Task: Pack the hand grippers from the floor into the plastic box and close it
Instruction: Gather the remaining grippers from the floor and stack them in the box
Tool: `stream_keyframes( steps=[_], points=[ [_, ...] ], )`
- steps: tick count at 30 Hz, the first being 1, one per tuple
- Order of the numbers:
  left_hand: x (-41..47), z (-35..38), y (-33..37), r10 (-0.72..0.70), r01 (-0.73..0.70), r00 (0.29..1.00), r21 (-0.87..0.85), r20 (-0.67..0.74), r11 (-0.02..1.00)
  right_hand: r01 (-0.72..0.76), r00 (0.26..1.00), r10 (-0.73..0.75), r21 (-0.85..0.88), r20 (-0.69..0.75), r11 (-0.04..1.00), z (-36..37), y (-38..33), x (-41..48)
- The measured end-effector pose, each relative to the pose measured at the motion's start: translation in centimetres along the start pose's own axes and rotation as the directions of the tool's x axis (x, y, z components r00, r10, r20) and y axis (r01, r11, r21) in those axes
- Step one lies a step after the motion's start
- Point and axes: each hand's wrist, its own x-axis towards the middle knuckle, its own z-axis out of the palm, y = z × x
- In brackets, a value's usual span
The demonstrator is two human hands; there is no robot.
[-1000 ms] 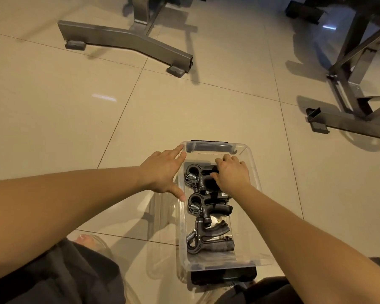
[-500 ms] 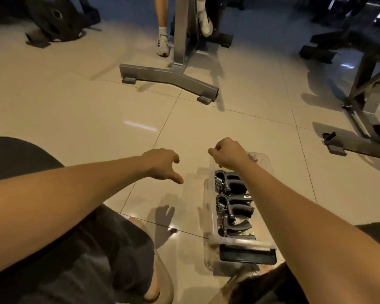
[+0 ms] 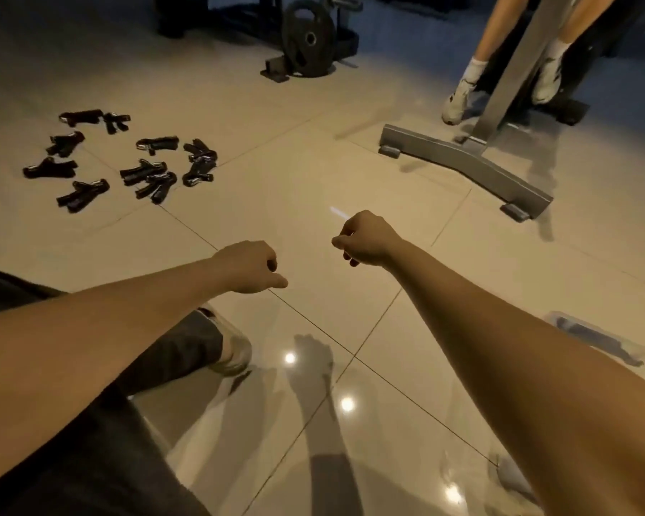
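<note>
Several black hand grippers (image 3: 146,171) lie scattered on the tiled floor at the upper left, well away from both hands. My left hand (image 3: 248,268) hovers over the floor at the centre, fingers loosely curled and thumb out, holding nothing. To its right my right hand (image 3: 365,240) hangs in the air, also loosely curled and holding nothing. Only a blurred strip of the clear plastic box (image 3: 592,335) shows at the right edge, behind my right forearm; its contents are hidden.
A grey machine base (image 3: 462,165) lies on the floor at the upper right, with another person's legs and white shoes (image 3: 462,95) beside its post. A black weight plate (image 3: 308,39) stands at the back. My shoe (image 3: 231,348) is below my left hand.
The view has swung left, so the box has slid to the right edge and the scattered grippers have come into sight. Both hands have left the box and hang over bare floor.
</note>
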Motion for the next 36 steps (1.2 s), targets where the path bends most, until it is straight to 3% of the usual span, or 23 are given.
stream_keyframes(
  steps=[4, 13, 20, 25, 36],
  points=[
    [0.7, -1.5, -7.9, -0.167, 0.165, 0.985, -0.081, -0.031, 0.983, 0.07, 0.997, -0.069, -0.023, 0.025, 0.997, 4.1, -6.4, 4.8],
    [4.4, -6.9, -18.6, -0.258, 0.242, 0.956, -0.119, -0.139, 0.963, 0.135, 0.991, -0.135, 0.053, 0.006, 0.989, 10.1, -15.4, 15.1],
    [10.4, -13.1, -26.5, -0.355, 0.331, 0.924, -0.168, -0.142, 0.929, 0.188, 0.982, -0.185, -0.073, 0.043, 0.979, 11.6, -22.7, 27.3],
    [16.8, -15.3, -31.0, -0.407, 0.381, 0.897, -0.17, -0.171, 0.909, 0.219, 0.975, -0.207, -0.206, 0.08, 0.954, 12.6, -25.7, 36.2],
    [34.2, -11.8, -42.3, -0.536, 0.451, 0.824, -0.359, -0.186, 0.817, 0.341, 0.933, -0.264, -0.368, 0.245, 0.865, 17.5, -26.5, 56.5]
  ],
)
